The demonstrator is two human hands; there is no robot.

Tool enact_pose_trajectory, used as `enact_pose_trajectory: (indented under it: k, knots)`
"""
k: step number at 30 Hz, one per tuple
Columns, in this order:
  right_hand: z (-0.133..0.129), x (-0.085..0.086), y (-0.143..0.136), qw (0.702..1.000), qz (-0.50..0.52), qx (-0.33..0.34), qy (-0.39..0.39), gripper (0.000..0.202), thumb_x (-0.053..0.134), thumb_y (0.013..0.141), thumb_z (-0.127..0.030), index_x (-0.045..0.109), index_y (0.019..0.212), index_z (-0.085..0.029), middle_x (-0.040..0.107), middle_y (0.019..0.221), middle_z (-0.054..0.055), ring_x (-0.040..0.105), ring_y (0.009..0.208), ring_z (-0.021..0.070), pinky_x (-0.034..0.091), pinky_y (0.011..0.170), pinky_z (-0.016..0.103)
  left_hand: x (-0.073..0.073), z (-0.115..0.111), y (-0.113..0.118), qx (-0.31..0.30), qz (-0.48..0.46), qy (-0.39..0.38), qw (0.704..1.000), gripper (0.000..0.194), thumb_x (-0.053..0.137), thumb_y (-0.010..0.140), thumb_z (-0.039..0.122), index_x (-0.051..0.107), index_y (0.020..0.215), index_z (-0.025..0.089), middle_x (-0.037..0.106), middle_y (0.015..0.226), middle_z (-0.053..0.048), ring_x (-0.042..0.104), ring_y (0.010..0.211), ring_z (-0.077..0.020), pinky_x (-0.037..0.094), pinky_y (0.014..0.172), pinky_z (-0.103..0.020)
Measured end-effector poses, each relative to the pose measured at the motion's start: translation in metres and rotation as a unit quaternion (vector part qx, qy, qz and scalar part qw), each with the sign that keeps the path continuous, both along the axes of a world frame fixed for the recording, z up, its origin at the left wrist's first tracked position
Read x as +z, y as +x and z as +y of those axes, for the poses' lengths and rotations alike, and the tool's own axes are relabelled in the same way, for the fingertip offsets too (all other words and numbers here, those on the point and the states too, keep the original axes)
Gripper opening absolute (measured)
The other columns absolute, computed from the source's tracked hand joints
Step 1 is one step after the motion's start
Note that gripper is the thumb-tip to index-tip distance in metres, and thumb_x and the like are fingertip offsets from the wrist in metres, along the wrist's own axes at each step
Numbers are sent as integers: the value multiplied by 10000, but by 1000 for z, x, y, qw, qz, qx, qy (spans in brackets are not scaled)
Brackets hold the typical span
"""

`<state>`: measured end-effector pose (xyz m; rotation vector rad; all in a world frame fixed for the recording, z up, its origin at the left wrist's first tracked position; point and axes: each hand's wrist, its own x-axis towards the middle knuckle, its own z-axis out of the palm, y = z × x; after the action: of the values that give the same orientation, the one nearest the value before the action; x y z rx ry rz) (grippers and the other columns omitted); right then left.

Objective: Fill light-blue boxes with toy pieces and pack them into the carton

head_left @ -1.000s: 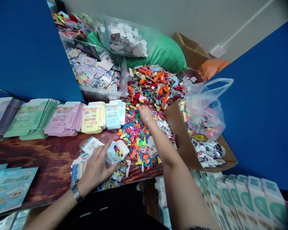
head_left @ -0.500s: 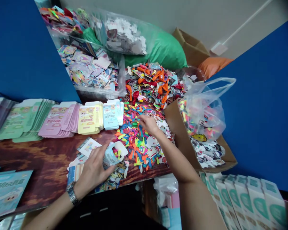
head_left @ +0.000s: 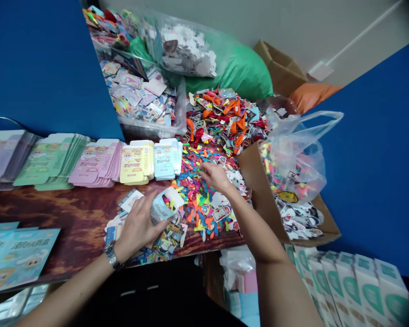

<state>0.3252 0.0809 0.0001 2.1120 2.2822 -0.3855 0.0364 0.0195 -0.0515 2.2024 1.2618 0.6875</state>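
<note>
Here, left hand (head_left: 138,227) grips small open box (head_left: 163,209) w/ mouth up, steadying it; right hand (head_left: 215,176) pinches balloons (head_left: 194,200) from pile.

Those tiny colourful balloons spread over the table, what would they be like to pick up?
The small balloons lie flat and uninflated, so they are probably limp and very light. Piled loosely, several would likely lift or slide together. The right hand rests on the heap, fingertips pinching, which suggests single ones need a fine grip.

On the table (head_left: 71,213), flat packs (head_left: 98,159) lie in a row left of the balloon pile (head_left: 199,190), with a cardboard box (head_left: 259,195) to its right and a clear bin (head_left: 146,104) behind.
</note>
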Motion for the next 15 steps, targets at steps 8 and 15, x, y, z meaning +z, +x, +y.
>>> enact_pose_trajectory:
  k: [8, 15]
  knots:
    - [-47, 31, -78, 975, 179, 119, 47, 59, 594, 903, -220, 649, 901, -197, 663, 793, 7, 586, 720, 132, 398, 666, 225, -3, 3, 9, 21, 20, 15, 999, 769, 657, 816, 456, 333, 1451, 169, 543, 1341, -168, 521, 1247, -339, 445, 1040, -487]
    - [-54, 17, -90, 954, 228, 160, 111, 118, 556, 950, -230, 633, 1031, -191, 669, 964, 56, 621, 908, 152, 481, 805, 237, -7, 1, 4, -3, -19, 32, 999, 758, 652, 825, 416, 301, 1461, 199, 521, 1378, -147, 510, 1274, -319, 437, 1066, -476]
